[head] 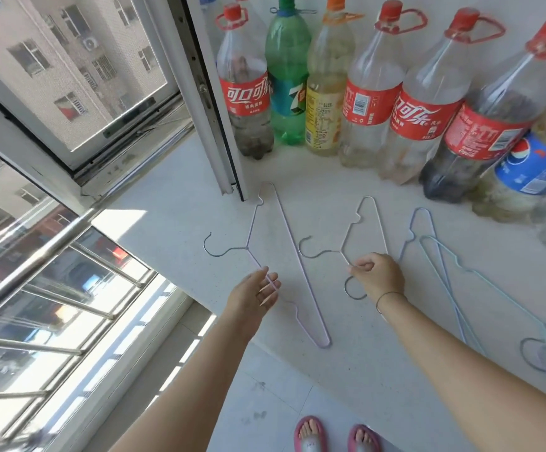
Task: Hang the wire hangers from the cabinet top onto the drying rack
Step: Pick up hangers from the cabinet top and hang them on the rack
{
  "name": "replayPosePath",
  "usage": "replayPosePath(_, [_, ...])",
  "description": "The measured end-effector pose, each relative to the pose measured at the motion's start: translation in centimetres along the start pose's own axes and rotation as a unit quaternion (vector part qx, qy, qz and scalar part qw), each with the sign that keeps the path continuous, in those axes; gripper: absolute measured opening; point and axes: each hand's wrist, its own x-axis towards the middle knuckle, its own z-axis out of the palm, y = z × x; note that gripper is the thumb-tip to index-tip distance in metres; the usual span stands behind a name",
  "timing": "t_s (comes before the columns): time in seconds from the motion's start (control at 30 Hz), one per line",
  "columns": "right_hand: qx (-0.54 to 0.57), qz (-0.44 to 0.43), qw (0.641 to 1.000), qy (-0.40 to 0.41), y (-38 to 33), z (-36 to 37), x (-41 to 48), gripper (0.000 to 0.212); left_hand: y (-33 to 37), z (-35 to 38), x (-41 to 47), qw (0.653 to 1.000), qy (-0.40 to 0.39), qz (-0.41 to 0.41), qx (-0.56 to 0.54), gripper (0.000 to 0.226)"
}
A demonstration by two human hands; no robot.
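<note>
Head view: the lilac hanger lies flat on the cabinet top, hook pointing left, long bar running from the window frame toward me. My left hand is at its near arm, fingers straight; my right hand pinches the neighbouring grey hanger.

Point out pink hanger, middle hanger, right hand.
pink hanger (248,248), head view, neck where hook meets arms
middle hanger (341,251), head view, neck below hook
right hand (377,275), head view, back of hand

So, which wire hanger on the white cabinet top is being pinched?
The middle whitish wire hanger, pinched by the right hand; the left hand is open at the lilac wire hanger.
</note>
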Motion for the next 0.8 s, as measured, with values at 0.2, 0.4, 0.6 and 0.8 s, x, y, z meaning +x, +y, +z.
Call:
replayPosePath(0.2, [-0.093,0.015,0.995,0.033,-0.6,0.9,0.5,0.013,0.2,0.0,-0.2,1.000,0.000,0.005,0.010,0.016])
replayPosePath(0.4, [-0.086,0.034,0.995,0.023,-0.4,0.8,1.3,0.014,0.7,0.1,-0.5,1.000,-0.008,0.020,0.015,0.020])
replayPosePath(0.6, [0.155,0.025,0.986,0.050,-0.8,-1.5,0.9,0.013,1.1,0.3,-1.5,0.996,-0.042,0.058,0.058,0.018])
replayPosePath(0.8, [0.317,0.006,0.948,0.002,-1.4,-4.5,-0.1,0.015,1.1,0.9,-4.1,0.993,-0.049,0.095,0.052,0.016])
